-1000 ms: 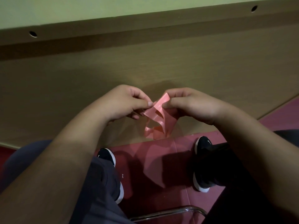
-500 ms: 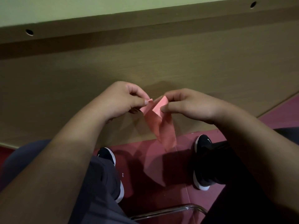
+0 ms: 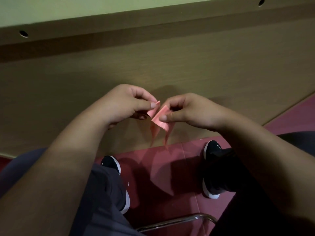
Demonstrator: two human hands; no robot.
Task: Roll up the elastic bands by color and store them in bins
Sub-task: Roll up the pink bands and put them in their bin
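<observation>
A flat pink elastic band (image 3: 159,122) hangs in the air between my two hands, in front of a brown wooden panel. My left hand (image 3: 127,103) pinches one end of it between thumb and forefinger. My right hand (image 3: 185,110) pinches the other end, a short way to the right. Between the hands the band sags, and two narrow strands of it dangle down toward the floor. No bin is in view.
The brown wooden panel (image 3: 187,68) with round holes fills the background above a red floor (image 3: 163,169). My two black shoes (image 3: 213,157) rest on the floor below the hands. A metal chair bar (image 3: 179,221) curves along the bottom edge.
The band's loops have been pulled out. My hands have drawn slightly apart, each keeping an end, and the band now hangs lower in two thin strands.
</observation>
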